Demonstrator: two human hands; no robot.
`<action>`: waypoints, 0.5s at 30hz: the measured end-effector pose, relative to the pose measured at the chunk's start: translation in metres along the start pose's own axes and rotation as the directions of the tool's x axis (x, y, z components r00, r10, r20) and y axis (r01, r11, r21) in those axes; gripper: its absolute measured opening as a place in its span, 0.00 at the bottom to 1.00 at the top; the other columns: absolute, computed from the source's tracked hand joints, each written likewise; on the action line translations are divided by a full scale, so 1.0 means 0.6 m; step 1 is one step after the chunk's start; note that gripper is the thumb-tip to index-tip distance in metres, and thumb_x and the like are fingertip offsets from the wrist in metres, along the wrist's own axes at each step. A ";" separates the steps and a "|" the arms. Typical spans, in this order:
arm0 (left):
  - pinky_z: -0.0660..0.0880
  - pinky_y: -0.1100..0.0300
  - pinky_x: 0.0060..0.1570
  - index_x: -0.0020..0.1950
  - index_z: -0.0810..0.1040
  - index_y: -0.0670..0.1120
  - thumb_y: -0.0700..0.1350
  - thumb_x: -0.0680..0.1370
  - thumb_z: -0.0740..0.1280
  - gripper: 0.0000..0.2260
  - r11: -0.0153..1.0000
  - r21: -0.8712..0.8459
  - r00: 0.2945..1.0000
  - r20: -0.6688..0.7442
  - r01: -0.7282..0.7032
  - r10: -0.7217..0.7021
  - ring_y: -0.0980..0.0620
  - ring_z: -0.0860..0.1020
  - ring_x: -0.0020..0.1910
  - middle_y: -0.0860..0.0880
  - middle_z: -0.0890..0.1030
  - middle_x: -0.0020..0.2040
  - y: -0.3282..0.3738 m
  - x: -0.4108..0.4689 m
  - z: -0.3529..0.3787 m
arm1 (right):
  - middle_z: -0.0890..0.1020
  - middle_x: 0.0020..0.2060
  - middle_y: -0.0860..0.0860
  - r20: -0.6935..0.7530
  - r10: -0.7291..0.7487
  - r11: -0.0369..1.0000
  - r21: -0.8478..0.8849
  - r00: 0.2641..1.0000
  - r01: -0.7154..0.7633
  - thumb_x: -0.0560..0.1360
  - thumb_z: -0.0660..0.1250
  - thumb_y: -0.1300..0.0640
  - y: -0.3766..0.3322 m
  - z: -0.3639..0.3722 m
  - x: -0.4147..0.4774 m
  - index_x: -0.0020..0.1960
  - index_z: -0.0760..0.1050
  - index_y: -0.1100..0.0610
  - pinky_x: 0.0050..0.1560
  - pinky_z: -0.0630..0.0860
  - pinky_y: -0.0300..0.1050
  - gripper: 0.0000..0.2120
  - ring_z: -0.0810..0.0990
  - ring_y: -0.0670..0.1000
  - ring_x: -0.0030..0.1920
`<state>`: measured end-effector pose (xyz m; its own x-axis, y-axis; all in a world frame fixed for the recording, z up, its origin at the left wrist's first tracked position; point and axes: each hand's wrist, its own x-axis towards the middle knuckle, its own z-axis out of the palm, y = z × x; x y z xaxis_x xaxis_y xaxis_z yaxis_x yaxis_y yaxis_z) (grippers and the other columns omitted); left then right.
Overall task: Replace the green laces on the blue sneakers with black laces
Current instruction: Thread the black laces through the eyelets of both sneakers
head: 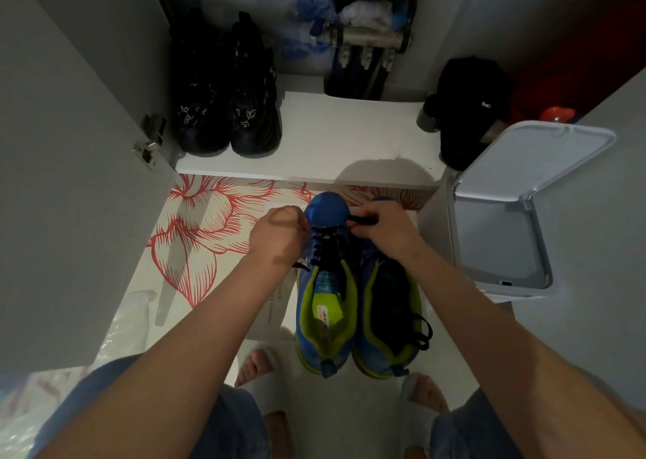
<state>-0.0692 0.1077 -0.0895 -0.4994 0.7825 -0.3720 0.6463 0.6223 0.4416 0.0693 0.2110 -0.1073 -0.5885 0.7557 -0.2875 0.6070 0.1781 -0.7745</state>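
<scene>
Blue mesh sneakers with lime-green lining [328, 210] stood on the floor [349, 406] at the front edge of a white cupboard shelf [332, 137] as the right hand [388, 228] pinched a black lace [363, 220] by one toe, the left hand [276, 235] curled, its hold hidden; threading seemed under way, evening both ends likely next.

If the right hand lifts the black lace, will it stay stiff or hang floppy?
Probably floppy: the black lace bends over at the right hand. Likely light, as fingertips alone pinch it. It may drag the blue sneaker, being threaded through its eyelets.
</scene>
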 end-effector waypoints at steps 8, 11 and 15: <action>0.73 0.56 0.47 0.55 0.79 0.44 0.39 0.75 0.66 0.09 0.996 0.038 0.996 0.031 -0.081 0.080 0.43 0.78 0.53 0.42 0.81 0.54 -0.001 0.010 0.017 | 0.79 0.44 0.52 0.072 -0.014 0.992 -0.122 0.997 0.023 0.72 0.70 0.65 0.015 0.030 0.012 0.46 0.79 0.61 0.42 0.65 0.33 0.03 0.75 0.46 0.46; 0.73 0.56 0.47 0.56 0.79 0.45 0.41 0.76 0.65 0.09 0.989 0.096 0.994 0.009 -0.112 0.111 0.43 0.78 0.53 0.42 0.80 0.55 -0.001 0.010 0.019 | 0.80 0.48 0.55 0.075 -0.023 0.988 -0.150 0.997 0.034 0.74 0.68 0.63 0.017 0.036 0.013 0.48 0.78 0.62 0.44 0.67 0.36 0.04 0.76 0.48 0.46; 0.75 0.54 0.48 0.56 0.79 0.43 0.39 0.76 0.65 0.09 0.993 0.073 0.996 0.011 -0.094 0.094 0.42 0.78 0.52 0.42 0.81 0.53 0.001 0.011 0.021 | 0.78 0.53 0.60 0.095 -0.061 0.972 -0.220 0.994 0.081 0.78 0.63 0.63 0.012 0.045 0.012 0.53 0.75 0.66 0.47 0.67 0.39 0.07 0.76 0.56 0.53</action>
<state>-0.0647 0.1130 -0.1019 -0.4304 0.8371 -0.3376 0.7311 0.5427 0.4135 0.0549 0.2007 -0.1301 -0.6728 0.6797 -0.2920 0.6599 0.3730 -0.6522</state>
